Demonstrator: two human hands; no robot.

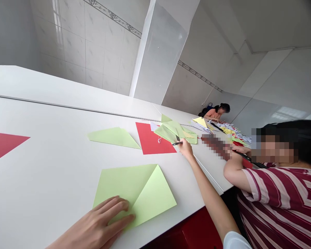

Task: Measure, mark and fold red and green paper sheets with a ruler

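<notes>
My left hand (101, 219) lies on a folded sheet of light green paper (155, 193) near the table's front edge, fingers stretched out and pressing on it. A diagonal fold runs across that sheet up to its top corner. My right hand (186, 149) reaches further out, closed on a slim dark pen-like tool (177, 143), whose exact kind I cannot make out. Just beyond it lies a loose pile of green paper pieces (171, 129). A red sheet (152, 145) sits partly under that pile, with a small white string or tag on it.
Another folded green piece (114, 136) lies on the white table (46, 166). At the far left is a red sheet (5, 145). A co-worker in a striped shirt (282, 197) sits close on my right. Further back are paper scraps (230, 129) and another person (217, 112).
</notes>
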